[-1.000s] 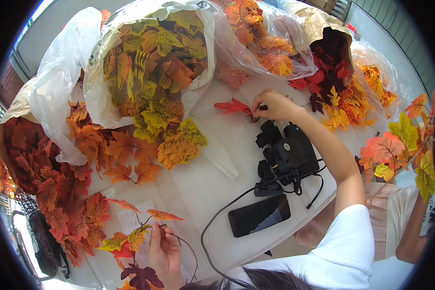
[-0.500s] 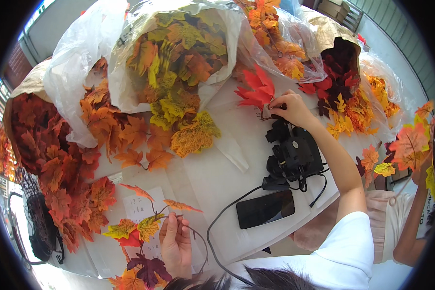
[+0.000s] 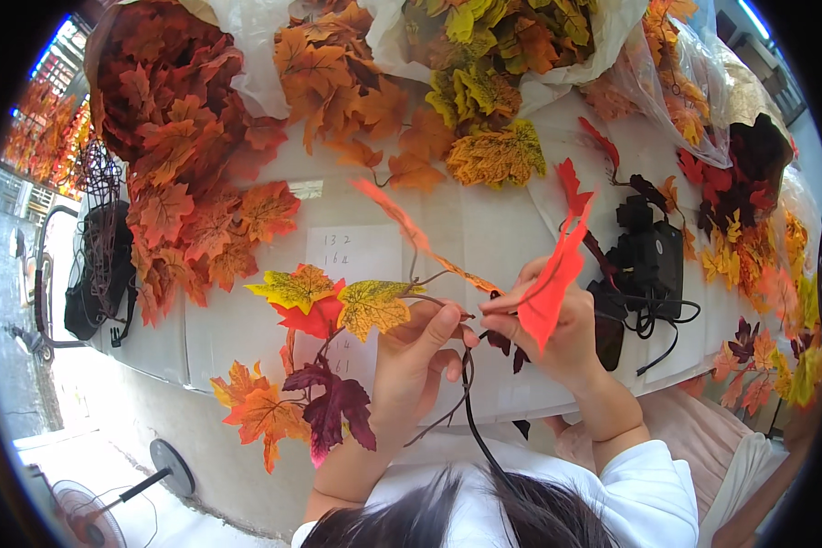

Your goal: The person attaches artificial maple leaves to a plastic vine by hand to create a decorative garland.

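Note:
My left hand pinches the thin brown stem of an artificial maple-leaf garland, whose yellow, orange, red and dark purple leaves hang to the left. Close beside it, my right hand is closed on a bright red artificial leaf sprig, which covers part of its fingers. The fingertips of both hands almost meet at the stem ends, and whether the stems touch there cannot be made out. A black cord runs just below the hands. Behind the garland lies a paper sheet with handwriting.
Heaps of red leaves, orange leaves and yellow-green leaves spill from bags along the far side. Black adapters with cables sit right of my hands. At the right edge a co-worker holds another leaf garland. A fan stands lower left.
My right hand has come back from the far heaps with a red leaf sprig, to beside my left hand. The left hand still holds the garland. The view has shifted left and down.

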{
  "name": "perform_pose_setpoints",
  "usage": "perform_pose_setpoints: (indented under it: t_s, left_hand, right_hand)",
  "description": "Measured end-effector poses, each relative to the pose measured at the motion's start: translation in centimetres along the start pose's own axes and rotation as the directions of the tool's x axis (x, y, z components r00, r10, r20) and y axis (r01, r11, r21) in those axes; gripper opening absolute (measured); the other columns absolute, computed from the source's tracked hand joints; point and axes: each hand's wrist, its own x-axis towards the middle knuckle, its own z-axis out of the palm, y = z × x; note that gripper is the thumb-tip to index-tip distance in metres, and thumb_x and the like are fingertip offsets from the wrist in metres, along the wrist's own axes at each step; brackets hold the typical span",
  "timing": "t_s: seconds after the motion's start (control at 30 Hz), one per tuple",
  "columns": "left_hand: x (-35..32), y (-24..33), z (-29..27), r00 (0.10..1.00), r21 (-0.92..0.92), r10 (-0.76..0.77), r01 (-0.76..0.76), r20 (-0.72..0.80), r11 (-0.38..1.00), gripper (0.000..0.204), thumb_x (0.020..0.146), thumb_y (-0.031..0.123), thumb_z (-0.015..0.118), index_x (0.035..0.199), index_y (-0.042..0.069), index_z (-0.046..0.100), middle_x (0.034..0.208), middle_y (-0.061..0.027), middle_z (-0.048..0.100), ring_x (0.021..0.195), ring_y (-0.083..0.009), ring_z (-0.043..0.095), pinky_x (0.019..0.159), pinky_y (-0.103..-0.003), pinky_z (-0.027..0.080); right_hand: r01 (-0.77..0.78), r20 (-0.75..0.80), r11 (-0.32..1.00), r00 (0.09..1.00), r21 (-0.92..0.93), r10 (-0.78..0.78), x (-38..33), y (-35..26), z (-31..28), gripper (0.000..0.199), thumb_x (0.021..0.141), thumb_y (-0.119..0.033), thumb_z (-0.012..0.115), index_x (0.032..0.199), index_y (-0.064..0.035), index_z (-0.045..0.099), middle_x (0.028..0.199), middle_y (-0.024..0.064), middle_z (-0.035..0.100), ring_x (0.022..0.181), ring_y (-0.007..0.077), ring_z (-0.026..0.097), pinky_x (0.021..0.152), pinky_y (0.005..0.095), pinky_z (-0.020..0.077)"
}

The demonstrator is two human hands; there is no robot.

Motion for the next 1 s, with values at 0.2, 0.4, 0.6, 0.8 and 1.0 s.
perform_pose_setpoints:
  t_s: [0.2,0.4,0.6,0.8,1.0]
  left_hand:
    - [-1.0,-0.3,-0.6,1.000,-0.124,-0.001,0.003,0.012,0.992,0.015,0.084,0.015,0.049,0.089,0.003,0.055,0.084,-0.0044,0.054,0.073,-0.0123,0.053,0.037,-0.016,0.038]
    - [-1.1,-0.2,-1.1,0.997,-0.134,0.071,-0.067,0.026,0.989,0.014,0.084,0.015,0.050,0.088,0.002,0.054,0.084,-0.0059,0.053,0.072,-0.0134,0.053,0.038,-0.017,0.040]
    - [-1.3,0.0,-0.3,0.991,-0.087,0.131,-0.133,-0.030,0.987,0.014,0.082,0.015,0.053,0.088,0.002,0.053,0.082,-0.0060,0.053,0.070,-0.0136,0.053,0.040,-0.018,0.041]
    - [-0.7,-0.4,-1.0,0.995,-0.091,0.096,-0.096,-0.007,0.991,0.014,0.081,0.013,0.053,0.090,0.003,0.048,0.082,-0.0054,0.051,0.074,-0.0157,0.054,0.044,-0.022,0.043]
    - [-0.7,-0.3,-0.7,0.993,-0.067,0.111,-0.114,-0.047,0.991,0.015,0.081,0.016,0.053,0.087,0.002,0.052,0.078,-0.0059,0.054,0.069,-0.0135,0.053,0.041,-0.019,0.044]
  right_hand:
    - [-0.090,-0.065,0.981,0.993,0.174,0.103,-0.8,0.1,2.3,0.020,0.061,-0.010,0.071,0.080,-0.0099,0.067,0.071,0.0003,0.053,0.072,0.0135,0.046,0.064,0.0255,0.0394]
    - [-0.176,-0.038,0.904,0.978,0.390,0.206,-0.9,-0.4,2.9,0.017,0.065,-0.009,0.070,0.081,-0.0067,0.066,0.073,-0.0009,0.054,0.074,0.0110,0.046,0.064,0.0255,0.0405]
    - [-0.078,-0.033,0.973,0.996,0.219,0.088,-0.9,0.5,3.1,0.017,0.065,-0.012,0.069,0.081,-0.0069,0.066,0.072,-0.0009,0.056,0.074,0.0114,0.047,0.064,0.0244,0.0399]
    - [-0.172,-0.045,0.930,0.979,0.326,0.197,-0.7,0.0,3.1,0.017,0.066,-0.014,0.069,0.081,-0.0071,0.066,0.072,-0.0008,0.056,0.075,0.0103,0.045,0.066,0.0236,0.0395]
    - [-0.215,-0.030,0.895,0.969,0.391,0.246,-0.6,-0.1,3.3,0.017,0.066,-0.015,0.069,0.080,-0.0062,0.066,0.074,-0.0006,0.055,0.074,0.0099,0.047,0.066,0.0236,0.0402]
